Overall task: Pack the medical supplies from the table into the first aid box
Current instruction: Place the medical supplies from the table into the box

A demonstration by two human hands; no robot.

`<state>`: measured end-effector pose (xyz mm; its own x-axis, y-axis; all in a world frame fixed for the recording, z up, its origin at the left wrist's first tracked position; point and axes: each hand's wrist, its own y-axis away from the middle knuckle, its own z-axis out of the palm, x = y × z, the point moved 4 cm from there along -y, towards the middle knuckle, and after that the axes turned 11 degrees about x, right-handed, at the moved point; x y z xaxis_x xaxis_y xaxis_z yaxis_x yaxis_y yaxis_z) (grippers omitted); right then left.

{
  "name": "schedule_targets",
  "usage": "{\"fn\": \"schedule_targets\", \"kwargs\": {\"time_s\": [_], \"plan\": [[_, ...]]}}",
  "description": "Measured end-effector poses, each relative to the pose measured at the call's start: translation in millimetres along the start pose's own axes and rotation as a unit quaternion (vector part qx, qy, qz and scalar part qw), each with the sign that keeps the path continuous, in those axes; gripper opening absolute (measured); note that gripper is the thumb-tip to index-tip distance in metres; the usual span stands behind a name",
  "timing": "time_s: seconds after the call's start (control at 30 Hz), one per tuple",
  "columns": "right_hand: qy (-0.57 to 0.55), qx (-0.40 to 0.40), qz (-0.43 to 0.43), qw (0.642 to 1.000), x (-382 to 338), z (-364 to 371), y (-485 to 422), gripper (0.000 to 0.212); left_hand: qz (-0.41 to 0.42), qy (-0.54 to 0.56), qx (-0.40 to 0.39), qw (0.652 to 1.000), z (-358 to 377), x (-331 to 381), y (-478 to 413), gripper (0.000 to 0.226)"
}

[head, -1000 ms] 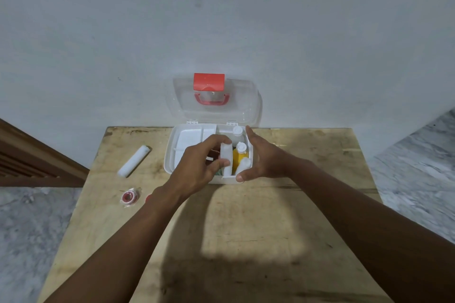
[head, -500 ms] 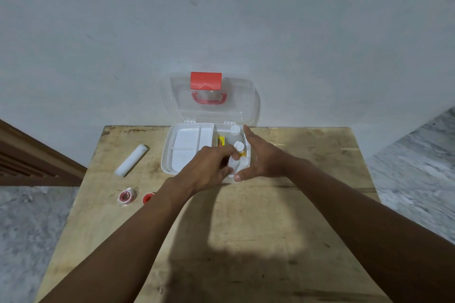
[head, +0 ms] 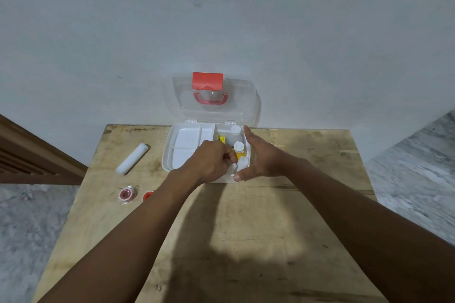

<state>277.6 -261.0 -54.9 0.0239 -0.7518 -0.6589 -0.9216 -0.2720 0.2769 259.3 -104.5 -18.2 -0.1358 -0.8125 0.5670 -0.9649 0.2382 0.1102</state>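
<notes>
**Both hands at the open first aid box**

A white roll (head: 132, 158) is lying on the wooden table (head: 246, 241) left of centre in the frame, well apart from the box. Below it, near the left table edge, a small red-centred tape roll (head: 126, 194) is lying in clear wrap, and just beside it a red cap (head: 147, 195) is partly hidden by the left forearm.

At the centre of the frame, the first aid box (head: 182, 147) is being kept open, its clear lid (head: 211, 98) standing upright against the wall. The left hand (head: 209, 163) is being held inside the box's right part, fingers curled tightly; what they grip cannot be told. White-capped bottles (head: 238, 147) are standing just right of it. The right hand (head: 261, 158) is being pressed around the box's right wall, fingers spread wide, thumb on the near rim.
</notes>
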Motion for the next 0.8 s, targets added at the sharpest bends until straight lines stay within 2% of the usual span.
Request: {"fn": "schedule_targets", "kwargs": {"time_s": [0.1,0.3,0.57,0.7,0.8], "plan": [[-0.003,-0.005,0.002,1.0,-2,-2,2,0.147,-0.017,0.044,0.02,0.999,2,-5,4,0.019],[0.015,-0.015,-0.007,1.0,-8,-5,4,0.145,-0.034,0.053,0.081,0.995,1,-6,14,0.03],[0.03,-0.024,-0.038,0.999,-15,-8,8,0.12,-0.07,0.104,0.246,0.961,-18,-17,55,0.027],[0.025,-0.027,-0.03,0.999,-4,-4,0,0.149,-0.101,0.077,0.308,0.943,-23,-38,89,0.028],[0.064,-0.026,-0.038,0.997,-19,-5,3,0.155,-0.151,0.059,0.313,0.936,-25,-63,114,0.028]]}}
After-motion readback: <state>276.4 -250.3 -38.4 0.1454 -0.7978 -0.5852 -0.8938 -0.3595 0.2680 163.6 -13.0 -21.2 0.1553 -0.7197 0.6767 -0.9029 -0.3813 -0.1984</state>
